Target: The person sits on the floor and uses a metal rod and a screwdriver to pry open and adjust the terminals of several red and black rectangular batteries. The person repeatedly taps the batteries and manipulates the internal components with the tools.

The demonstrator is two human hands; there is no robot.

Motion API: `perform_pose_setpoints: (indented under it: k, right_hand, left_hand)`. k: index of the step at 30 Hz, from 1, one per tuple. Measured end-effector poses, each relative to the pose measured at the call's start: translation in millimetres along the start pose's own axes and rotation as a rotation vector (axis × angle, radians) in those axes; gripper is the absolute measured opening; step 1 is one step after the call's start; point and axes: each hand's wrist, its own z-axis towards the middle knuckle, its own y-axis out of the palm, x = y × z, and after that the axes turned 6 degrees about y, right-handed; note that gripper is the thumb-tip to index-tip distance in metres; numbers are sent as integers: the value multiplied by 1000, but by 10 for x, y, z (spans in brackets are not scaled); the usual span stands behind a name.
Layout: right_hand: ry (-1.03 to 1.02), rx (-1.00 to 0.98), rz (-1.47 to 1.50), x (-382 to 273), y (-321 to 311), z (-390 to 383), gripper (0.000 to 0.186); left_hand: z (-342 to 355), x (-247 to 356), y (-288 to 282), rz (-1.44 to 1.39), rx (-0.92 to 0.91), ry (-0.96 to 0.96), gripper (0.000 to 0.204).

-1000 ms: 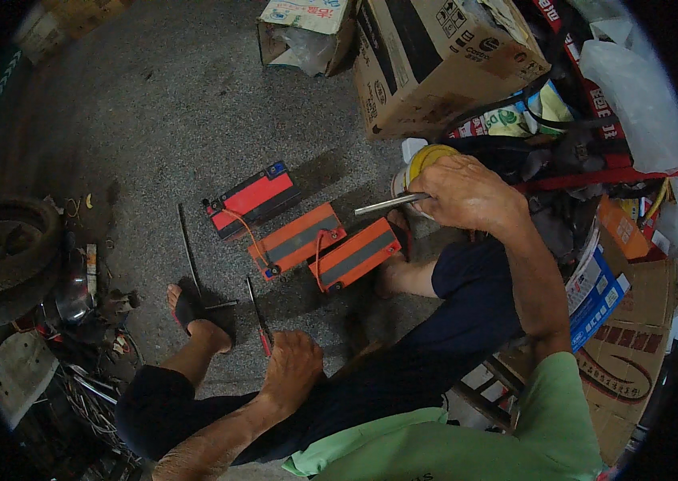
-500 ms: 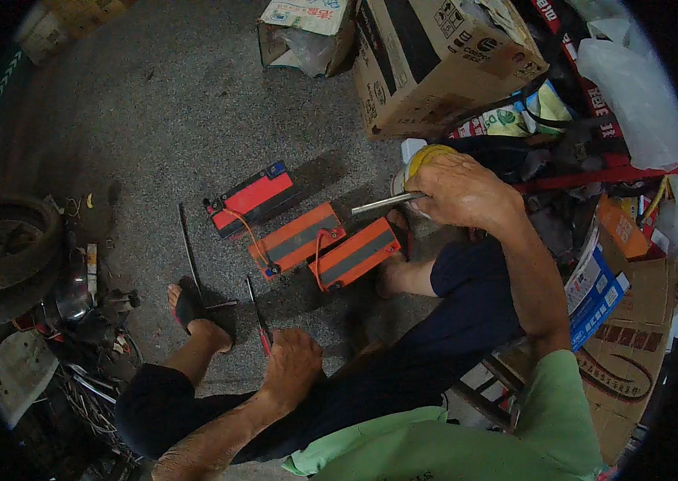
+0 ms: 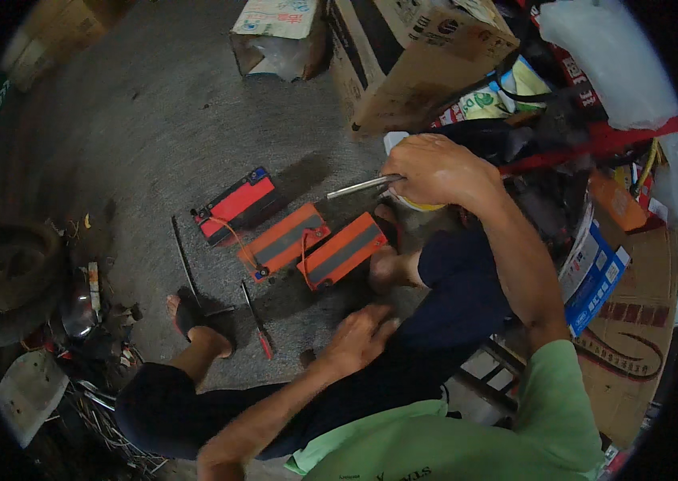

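My right hand (image 3: 443, 170) is closed around a silver metal rod (image 3: 355, 187), which points left above the batteries. Beneath that hand shows part of a round yellow-and-white thing (image 3: 423, 206), mostly covered. Over my thigh is my left hand (image 3: 361, 337), empty, its fingers loosely apart. On the floor ahead lie a red battery (image 3: 244, 199) with a black side and two orange batteries with dark bands, one in the middle (image 3: 283, 240) and one nearest my right foot (image 3: 345, 250). Orange wires run at their ends. A red-handled screwdriver (image 3: 264, 341) and an L-shaped metal bar (image 3: 184, 258) lie farther left.
Tyres (image 3: 6, 264) and metal scraps line the left side. A large cardboard box (image 3: 419, 68) and a smaller opened carton (image 3: 275, 24) stand at the back. A red metal bar (image 3: 595, 146), clutter and flattened cardboard (image 3: 635, 313) crowd the right.
My left hand has moved right, away from beside the screwdriver's handle. My right hand has shifted slightly left with the rod and now covers the upper part of the yellow thing. The view has shifted a little.
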Motion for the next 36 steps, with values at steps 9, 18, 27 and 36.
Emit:
perform_pose_setpoints:
  k: [9,18,27,36]
  right_hand:
    - [5,32,-9,77,50,21,24]
    - [-32,8,-29,141,23,15,23]
    - [26,-88,-14,2,-125,64,22]
    - [35,-63,-45,83,-46,22,24]
  left_hand:
    - [919,45,983,-722,570,-297,22]
    - [1119,-1106,1214,-344,560,-169,61]
    - [1397,-1953,1309,203,389,-325,62]
    - [1259,-985,980,-520,484,-17,18]
